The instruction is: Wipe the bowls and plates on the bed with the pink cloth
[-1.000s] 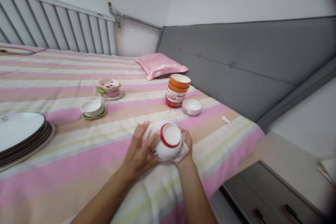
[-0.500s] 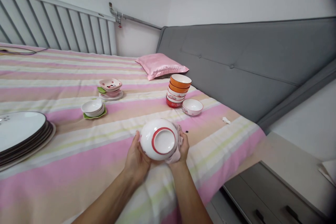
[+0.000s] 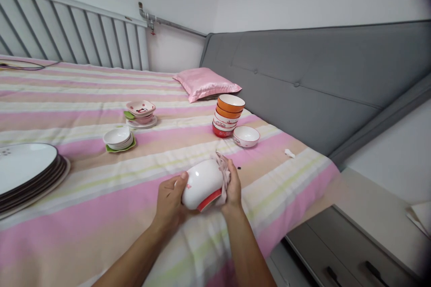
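Over the near part of the bed I hold a white bowl [image 3: 203,182] with a red foot ring, tipped on its side so that its outer wall faces me. My left hand [image 3: 171,197] grips its left side, thumb on the outer wall. At the right side, my right hand [image 3: 233,188] presses a pale pink cloth [image 3: 224,171] against the bowl. Beyond them stands a white bowl with a thin red rim [image 3: 247,137], beside a stack of orange, white and red bowls [image 3: 230,114]. The inside of the held bowl is mostly hidden.
On the striped bedspread [image 3: 111,188] are a stack of large plates [image 3: 30,166], small white dishes [image 3: 117,136] on a green leaf-shaped dish, and pink dishes [image 3: 140,108]. A pink pillow [image 3: 207,83] lies by the grey headboard [image 3: 303,63]. A drawer cabinet [image 3: 340,242] stands at lower right.
The bowl has turned in my hands: its base, which faced me, now points down to the right. My left thumb has shifted onto its wall, and the cloth sits higher on the right.
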Available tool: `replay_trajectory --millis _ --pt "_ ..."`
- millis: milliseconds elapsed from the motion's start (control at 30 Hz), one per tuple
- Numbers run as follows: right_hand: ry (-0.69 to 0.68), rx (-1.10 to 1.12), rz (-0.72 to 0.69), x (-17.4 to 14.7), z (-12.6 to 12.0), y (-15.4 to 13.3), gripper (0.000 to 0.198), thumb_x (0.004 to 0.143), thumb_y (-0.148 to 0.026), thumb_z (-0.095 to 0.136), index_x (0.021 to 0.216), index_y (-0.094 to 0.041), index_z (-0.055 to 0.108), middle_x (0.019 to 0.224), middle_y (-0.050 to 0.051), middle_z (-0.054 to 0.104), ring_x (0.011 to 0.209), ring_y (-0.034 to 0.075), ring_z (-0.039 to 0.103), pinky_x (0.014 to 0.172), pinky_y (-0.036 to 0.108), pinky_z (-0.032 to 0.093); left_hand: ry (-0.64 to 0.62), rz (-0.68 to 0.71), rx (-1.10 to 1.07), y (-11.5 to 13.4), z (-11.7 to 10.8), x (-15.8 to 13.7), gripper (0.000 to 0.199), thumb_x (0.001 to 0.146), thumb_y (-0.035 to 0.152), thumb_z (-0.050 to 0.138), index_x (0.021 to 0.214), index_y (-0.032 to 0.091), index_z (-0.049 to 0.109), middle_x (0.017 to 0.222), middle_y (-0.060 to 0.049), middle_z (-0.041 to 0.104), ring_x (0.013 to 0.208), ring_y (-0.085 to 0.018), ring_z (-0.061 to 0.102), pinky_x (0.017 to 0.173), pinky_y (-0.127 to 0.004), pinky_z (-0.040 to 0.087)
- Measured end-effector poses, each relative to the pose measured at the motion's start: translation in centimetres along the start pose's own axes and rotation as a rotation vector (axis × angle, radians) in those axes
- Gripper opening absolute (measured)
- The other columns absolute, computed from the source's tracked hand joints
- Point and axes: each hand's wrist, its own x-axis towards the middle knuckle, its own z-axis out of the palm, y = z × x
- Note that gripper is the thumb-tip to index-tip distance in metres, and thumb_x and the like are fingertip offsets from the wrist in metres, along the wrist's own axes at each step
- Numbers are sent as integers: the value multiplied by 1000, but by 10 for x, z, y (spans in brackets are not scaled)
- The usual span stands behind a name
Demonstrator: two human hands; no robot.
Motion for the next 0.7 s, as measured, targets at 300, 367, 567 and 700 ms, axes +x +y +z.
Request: replay_trajectory --millis 300,367,567,700 --pt "-150 -919 -537 -21 15 -18 38 94 -37 33 115 -25 63 120 6 58 116 19 49 100 36 37 -7 -32 78 -9 -2 4 38 67 49 69 57 14 58 48 0 54 40 -11 47 38 -22 37" --pt "-149 -1087 -620 -30 24 -21 36 94 -35 35 116 -27 62 121 5 57 116 20 48 99 37 37 -5 -10 55 -11 -4 6 40 69 51 66 57 13 58 48 1 53 39 -9 46 38 -20 36" --pt "-228 -1392 -818 -49 47 -10 31 90 -32 45 115 -26 61 126 6 53 117 23 46 100 39 34 -31 -2 -168 -9 -2 10 41 76 54 57 82 15 68 71 -3 67 73 -18 65 69 -28 52" --pt "-250 -1497 -871 -56 54 6 29 91 -28 44 116 -27 60 124 4 56 118 24 44 106 43 27 -5 -28 -411 -7 -2 13 32 83 46 52 93 20 67 96 -2 69 97 -15 63 90 -26 47"
